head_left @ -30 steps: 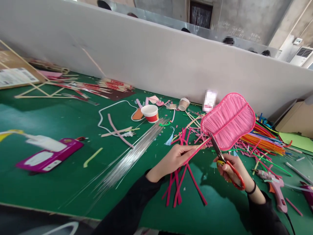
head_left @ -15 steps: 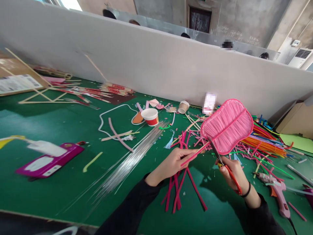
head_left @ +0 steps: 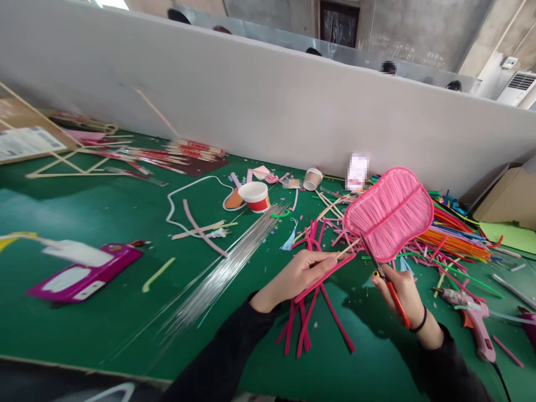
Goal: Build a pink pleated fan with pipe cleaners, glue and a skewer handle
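My left hand (head_left: 310, 273) is closed around the thin wooden handle of a pink fan (head_left: 389, 215), and the fan's panel is raised above the table. A pink pipe cleaner (head_left: 324, 277) lies along the underside of the same hand, with one end pointing toward the fan's base. My right hand (head_left: 401, 293) grips scissors (head_left: 393, 296) with red-orange handles. Their dark blades rise beside the base of the fan, over its lower edge; whether they touch it I cannot tell. More dark pink pipe cleaners (head_left: 330, 321) lie on the table below my left hand.
A pink glue gun (head_left: 477, 324) lies at right, near bundled coloured pipe cleaners (head_left: 456, 243). Silvery wires (head_left: 230, 273), a paper cup (head_left: 254, 196) and a blue tassel (head_left: 290, 237) lie mid-table. A purple device (head_left: 87, 273) is at left; a white partition (head_left: 251, 100) stands behind.
The pink pipe cleaner that ran along the handle up to the blades now hangs apart from it, lower down. Bare wood shows between my left hand and the fan. The scissors shifted slightly.
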Tool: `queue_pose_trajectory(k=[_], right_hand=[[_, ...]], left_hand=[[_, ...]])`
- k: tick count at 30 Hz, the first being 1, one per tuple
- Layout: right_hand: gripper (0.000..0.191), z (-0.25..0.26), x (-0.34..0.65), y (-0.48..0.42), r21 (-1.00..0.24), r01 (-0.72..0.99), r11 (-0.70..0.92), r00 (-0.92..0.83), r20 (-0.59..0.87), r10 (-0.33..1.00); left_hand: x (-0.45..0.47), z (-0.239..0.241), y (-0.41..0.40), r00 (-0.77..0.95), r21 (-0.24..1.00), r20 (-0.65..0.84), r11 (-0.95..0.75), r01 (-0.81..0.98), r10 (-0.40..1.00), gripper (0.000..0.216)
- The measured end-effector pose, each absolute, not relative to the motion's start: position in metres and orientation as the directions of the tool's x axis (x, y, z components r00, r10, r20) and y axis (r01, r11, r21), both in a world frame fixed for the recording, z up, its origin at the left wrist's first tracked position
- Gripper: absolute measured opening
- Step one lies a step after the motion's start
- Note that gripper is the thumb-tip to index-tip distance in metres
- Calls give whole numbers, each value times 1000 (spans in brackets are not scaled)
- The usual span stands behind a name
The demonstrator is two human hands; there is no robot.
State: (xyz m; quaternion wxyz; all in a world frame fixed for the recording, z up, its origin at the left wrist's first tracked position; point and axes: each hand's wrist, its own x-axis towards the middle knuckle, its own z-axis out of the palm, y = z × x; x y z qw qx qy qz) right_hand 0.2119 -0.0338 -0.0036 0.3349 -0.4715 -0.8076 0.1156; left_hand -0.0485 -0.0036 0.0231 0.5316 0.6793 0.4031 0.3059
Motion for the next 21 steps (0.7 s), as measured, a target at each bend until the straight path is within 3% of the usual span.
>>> queue_pose_trajectory(k=[5, 13, 16, 18, 21], right_hand=[[47, -12, 214, -35, -442, 692, 571, -410, 410, 815], [24, -29, 205, -36, -343, 851, 396, -341, 212, 916], [38, -27, 203, -36, -469, 826, 311, -298, 105, 949], [40, -18, 199, -35, -661, 715, 227, -237, 77, 969], [57, 2, 184, -31, -960, 267, 84, -100, 59, 993]], left_hand=[[-48, 19, -1, 467, 986, -23, -58, 159, 884, 61], [-46, 14, 3, 162, 988, 95, -113, 104, 982, 59], [-48, 14, 3, 157, 992, 93, -104, 66, 983, 59], [-48, 14, 2, 189, 994, 88, -98, 46, 978, 59], [-44, 12, -2, 246, 997, 83, -82, -14, 966, 61]])
